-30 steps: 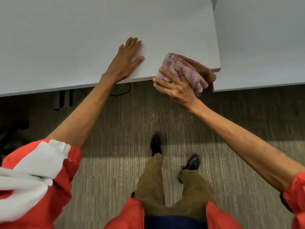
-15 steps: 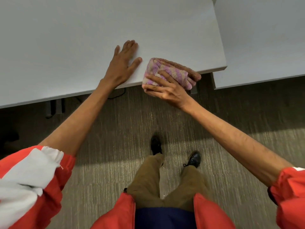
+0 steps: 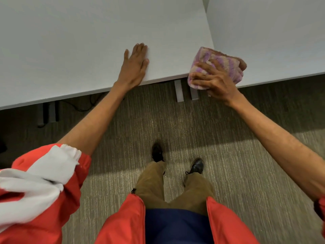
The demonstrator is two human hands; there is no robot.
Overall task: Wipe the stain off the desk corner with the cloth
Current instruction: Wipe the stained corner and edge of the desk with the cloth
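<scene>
A folded purple, pink and cream striped cloth with a brown edge lies over the near right corner of the white desk. My right hand presses on it with fingers spread over the cloth, which hangs partly past the desk edge. My left hand lies flat on the desktop near the front edge, fingers together, holding nothing. The cloth and my hand cover the corner, so no stain shows.
A second white desk stands right beside the first, with a narrow gap between them. Grey desk legs and dark cables sit under the front edge. Below are striped carpet, my two black shoes and tan trousers.
My right hand has slid the cloth to the right, from beside my left hand out onto the desk corner. My left hand stays flat on the desk.
</scene>
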